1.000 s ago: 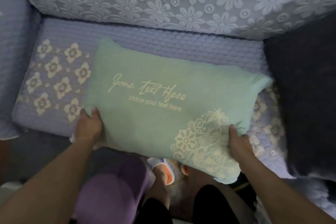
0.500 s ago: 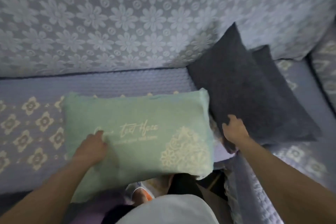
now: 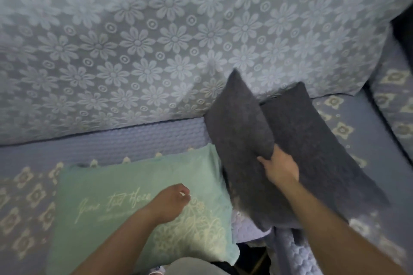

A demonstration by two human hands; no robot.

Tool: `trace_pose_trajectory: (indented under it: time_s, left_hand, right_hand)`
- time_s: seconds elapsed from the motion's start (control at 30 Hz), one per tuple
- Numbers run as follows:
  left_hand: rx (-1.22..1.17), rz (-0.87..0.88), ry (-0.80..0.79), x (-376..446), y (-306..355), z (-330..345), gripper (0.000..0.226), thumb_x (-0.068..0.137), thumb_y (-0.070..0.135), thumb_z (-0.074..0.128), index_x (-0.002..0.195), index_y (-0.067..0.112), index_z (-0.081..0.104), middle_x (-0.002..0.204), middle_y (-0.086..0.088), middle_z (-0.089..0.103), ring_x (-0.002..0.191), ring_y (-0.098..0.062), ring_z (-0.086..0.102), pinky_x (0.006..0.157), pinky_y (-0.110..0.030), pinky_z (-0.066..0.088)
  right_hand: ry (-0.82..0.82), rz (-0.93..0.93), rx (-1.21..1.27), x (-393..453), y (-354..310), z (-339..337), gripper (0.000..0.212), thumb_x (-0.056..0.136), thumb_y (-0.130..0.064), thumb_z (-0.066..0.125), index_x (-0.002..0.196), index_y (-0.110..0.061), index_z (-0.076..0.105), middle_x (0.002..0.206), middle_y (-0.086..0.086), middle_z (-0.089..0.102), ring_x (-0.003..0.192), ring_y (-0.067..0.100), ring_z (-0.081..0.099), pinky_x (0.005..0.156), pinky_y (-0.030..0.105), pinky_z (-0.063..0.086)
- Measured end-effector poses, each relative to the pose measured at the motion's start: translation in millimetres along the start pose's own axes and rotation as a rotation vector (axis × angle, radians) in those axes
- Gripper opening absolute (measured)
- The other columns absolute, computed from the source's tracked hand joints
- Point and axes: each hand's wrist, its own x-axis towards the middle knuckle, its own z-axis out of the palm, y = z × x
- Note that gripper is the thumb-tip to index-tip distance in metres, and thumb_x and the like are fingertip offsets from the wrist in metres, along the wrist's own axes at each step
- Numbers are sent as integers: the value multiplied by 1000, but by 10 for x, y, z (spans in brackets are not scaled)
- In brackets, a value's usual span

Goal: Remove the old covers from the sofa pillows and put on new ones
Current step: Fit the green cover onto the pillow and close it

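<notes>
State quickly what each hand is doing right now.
Left hand: over the green pillow, fingers curled; whether it holds anything cannot be told.
Right hand: holding the front dark pillow.

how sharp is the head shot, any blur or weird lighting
Head view: dim, bluish light with no glare; motion blur smears the right hand gripping the dark pillow and softens the script on the green pillow; wide-angle bending curves the sofa back towards the edges.
</notes>
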Motion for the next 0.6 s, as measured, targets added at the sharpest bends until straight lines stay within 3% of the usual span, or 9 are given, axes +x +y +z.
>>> trace_pose_trajectory:
  time_s: [0.07,0.13,0.2,0.3,0.37,0.43,0.53,0.6]
  left_hand:
    - [-131,7,20,-117,160,-33,8,102,25,57,105,29,62,88,1,65,66,-11,59,59,-16,44]
    - [-320,24,52,-286,279,-149,12,100,22,60,108,29,66,94,-5,70,80,-18,67,72,-27,50]
    - [-550,24,51,-470,422,-297,16,97,21,65,113,20,68,107,-10,73,92,-22,73,84,-35,54]
    - [-789,103,63,-724,620,-499,40,93,42,65,119,12,67,117,-9,72,105,-25,72,98,-46,55]
    - [-868,162,140,-867,758,-633,63,85,64,61,117,10,67,114,-9,73,105,-26,72,94,-50,56]
    - [-922,119,282,-966,856,-780,73,83,76,55,102,5,66,98,-11,75,92,-29,75,85,-49,58]
    - [-997,41,550,-1069,813,-996,50,99,51,55,79,6,57,69,-15,62,67,-29,68,72,-41,60]
    - [-1052,90,705,-1108,639,-1126,38,105,31,53,75,7,50,65,-13,50,61,-24,56,65,-36,59]
  right_hand:
    - [133,-246,-13,-295,-193,-42,42,90,-48,66,116,-16,56,102,12,71,95,36,67,76,41,51]
    - [250,-447,-38,-529,-344,-221,31,84,-39,75,93,-18,55,80,6,69,76,34,67,64,38,46]
    - [362,-590,-63,-706,-455,-478,43,71,-23,83,75,-23,40,63,0,59,61,30,61,58,35,39]
    - [442,-814,-111,-921,-756,-803,48,62,-12,78,71,-25,33,59,-4,50,58,26,54,58,36,36]
    - [485,-973,-123,-1049,-1018,-956,41,61,-12,73,74,-25,37,62,-4,51,61,27,53,59,38,37]
    - [514,-1116,-132,-1175,-1255,-1016,30,62,-11,62,77,-24,40,65,-3,51,62,27,51,59,38,35]
    - [541,-1261,-105,-1335,-1579,-904,17,68,-9,52,79,-20,47,68,-1,48,63,26,46,60,38,31]
    - [526,-1317,-70,-1430,-1816,-786,13,75,-11,57,81,-19,49,71,1,48,66,26,46,62,39,33]
